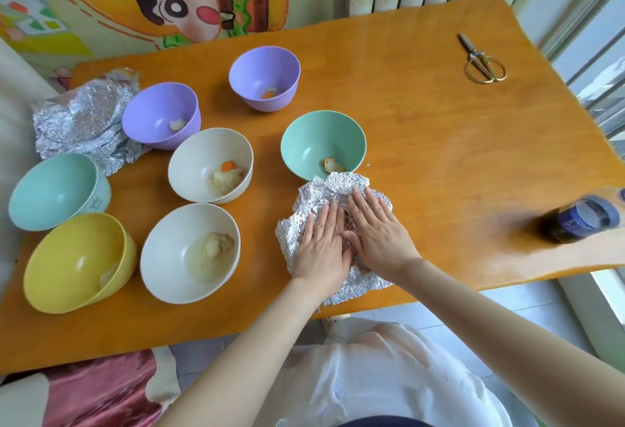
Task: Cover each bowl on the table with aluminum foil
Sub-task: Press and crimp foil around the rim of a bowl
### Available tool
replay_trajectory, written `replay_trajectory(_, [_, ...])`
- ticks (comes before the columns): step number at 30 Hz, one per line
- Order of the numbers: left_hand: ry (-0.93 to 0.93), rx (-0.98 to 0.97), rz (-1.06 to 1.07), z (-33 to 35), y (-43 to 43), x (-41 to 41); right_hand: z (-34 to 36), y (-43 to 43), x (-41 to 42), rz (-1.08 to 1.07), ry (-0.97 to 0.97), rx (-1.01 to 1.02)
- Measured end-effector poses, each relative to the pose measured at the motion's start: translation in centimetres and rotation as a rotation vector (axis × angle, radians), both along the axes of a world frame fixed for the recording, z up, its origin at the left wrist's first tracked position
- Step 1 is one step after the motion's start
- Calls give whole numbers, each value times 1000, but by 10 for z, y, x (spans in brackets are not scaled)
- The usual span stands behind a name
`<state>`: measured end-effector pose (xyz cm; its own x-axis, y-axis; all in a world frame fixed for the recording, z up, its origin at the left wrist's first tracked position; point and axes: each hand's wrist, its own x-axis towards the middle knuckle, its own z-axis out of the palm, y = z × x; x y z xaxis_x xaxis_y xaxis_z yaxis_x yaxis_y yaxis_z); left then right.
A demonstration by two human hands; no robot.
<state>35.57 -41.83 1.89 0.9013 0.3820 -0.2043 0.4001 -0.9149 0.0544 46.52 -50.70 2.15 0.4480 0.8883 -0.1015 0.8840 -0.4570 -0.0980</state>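
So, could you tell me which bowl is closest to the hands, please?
The mint-green bowl at mid-table; foil under the left hand and right hand reaches its near rim.

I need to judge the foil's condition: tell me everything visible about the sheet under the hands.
The foil sheet is silver, shiny and crinkled, its edges ragged and curled up. It lies on the wooden table near the front edge, its far edge reaching the green bowl. The left hand and right hand press flat on it, fingers straight.
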Motion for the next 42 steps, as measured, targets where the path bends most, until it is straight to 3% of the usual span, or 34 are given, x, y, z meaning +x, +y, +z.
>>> replay_trajectory(6, [-225, 46, -60, 10, 19, -10, 10, 5, 3, 16, 6, 68])
replay_trajectory(12, [-52, 63, -111, 17, 42, -2, 12, 20, 10, 65, 15, 11])
replay_trajectory(20, [-150, -233, 71, 16, 50, 5, 5, 22, 24, -14, 263, 197])
replay_trajectory(24, [-233, -314, 183, 19, 52, 9, 5, 24, 28, -77, 385, 152])
replay_trajectory(32, [-371, -547, 383, 10, 51, -1, 0, 21, 20, -136, 420, 165])
replay_trajectory(38, [-447, -567, 305, 9, 49, -3, 1, 20, 20, -172, 469, 200])
replay_trajectory(42, [-436, -640, 381, 9, 52, -3, 0, 21, 20, -166, 476, 238])
